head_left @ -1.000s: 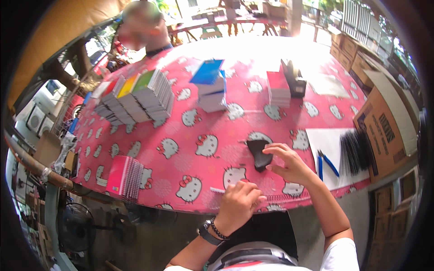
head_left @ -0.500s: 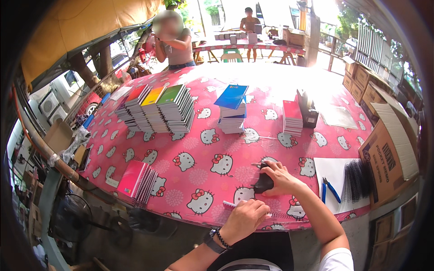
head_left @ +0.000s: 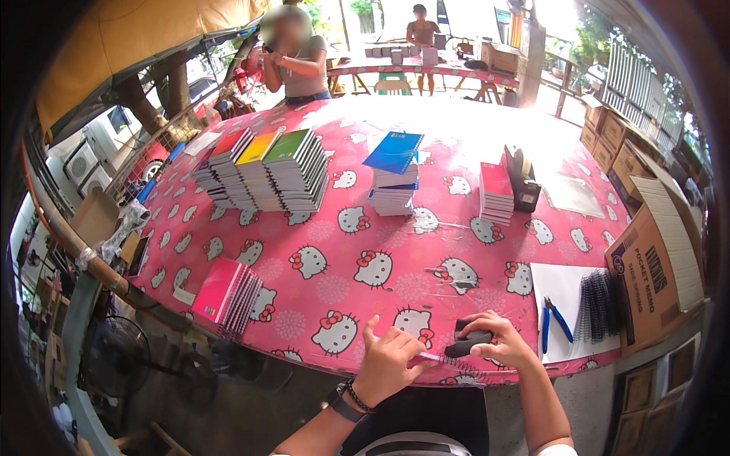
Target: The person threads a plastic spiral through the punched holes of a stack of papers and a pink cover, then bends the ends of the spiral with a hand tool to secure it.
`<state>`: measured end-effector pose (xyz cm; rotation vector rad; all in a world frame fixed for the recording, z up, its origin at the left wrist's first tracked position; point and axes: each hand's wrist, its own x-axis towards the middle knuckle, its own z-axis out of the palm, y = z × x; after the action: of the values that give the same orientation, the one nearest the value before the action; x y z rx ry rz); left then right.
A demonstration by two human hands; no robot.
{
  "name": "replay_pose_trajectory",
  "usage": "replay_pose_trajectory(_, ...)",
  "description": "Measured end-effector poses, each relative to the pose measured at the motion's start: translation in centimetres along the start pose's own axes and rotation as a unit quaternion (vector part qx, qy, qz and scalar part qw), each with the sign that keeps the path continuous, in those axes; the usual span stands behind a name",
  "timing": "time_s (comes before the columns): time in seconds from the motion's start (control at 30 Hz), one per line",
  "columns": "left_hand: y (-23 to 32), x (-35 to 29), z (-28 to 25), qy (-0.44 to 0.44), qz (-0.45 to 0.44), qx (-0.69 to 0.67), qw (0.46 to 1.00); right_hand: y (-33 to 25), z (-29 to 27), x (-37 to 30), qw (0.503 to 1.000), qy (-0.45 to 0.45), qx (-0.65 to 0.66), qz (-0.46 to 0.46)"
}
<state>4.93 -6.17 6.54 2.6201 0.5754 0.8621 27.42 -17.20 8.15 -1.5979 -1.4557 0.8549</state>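
Near the front edge of the pink table (head_left: 319, 296), my left hand (head_left: 388, 363) pinches a thin notebook (head_left: 430, 356) seen almost edge-on, thumb and forefinger on its end. A dark wire spiral coil (head_left: 469, 369) stretches from that notebook toward the right. My right hand (head_left: 496, 343) is closed on a smooth black hand-sized object (head_left: 465, 346), whose kind I cannot make out. It sits just above the coil. Blue-handled pliers (head_left: 559, 319) and a bundle of dark spiral coils (head_left: 599, 308) lie on a white sheet (head_left: 541, 281) beyond my right hand.
Pink notebooks (head_left: 228, 296) are stacked at the left front. Behind stand green-topped notebooks (head_left: 296, 171), blue-topped notebooks (head_left: 393, 178), red notebooks (head_left: 496, 194) and a black tape dispenser (head_left: 523, 182). A cardboard box (head_left: 654, 262) is at the right. One person (head_left: 300, 68) stands across the table; another is farther back.
My right hand has drawn the black object nearer and slightly right, toward the coil. My left hand has shifted a little left, its fingers lifting so the notebook's end shows.
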Motion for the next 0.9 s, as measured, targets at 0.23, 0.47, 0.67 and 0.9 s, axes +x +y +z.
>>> replay_pose_trajectory(0.23,-0.5,0.2,0.4,-0.002,-0.006,-0.005,1.000,1.3,0.2,0.5,0.993,-0.072,0.090,0.040)
replay_pose_trajectory(0.47,-0.4,0.9,0.2,0.004,0.000,-0.008,1.000,2.2,1.4,0.4,0.987,-0.073,0.141,0.027)
replay_pose_trajectory(0.67,-0.5,1.3,0.3,0.005,-0.020,-0.021,1.000,0.7,1.0,1.3,0.958,-0.104,0.266,0.008)
replay_pose_trajectory(0.9,-1.2,1.3,0.6,0.025,-0.012,-0.017,0.999,0.4,1.5,1.6,0.961,-0.099,0.259,0.014)
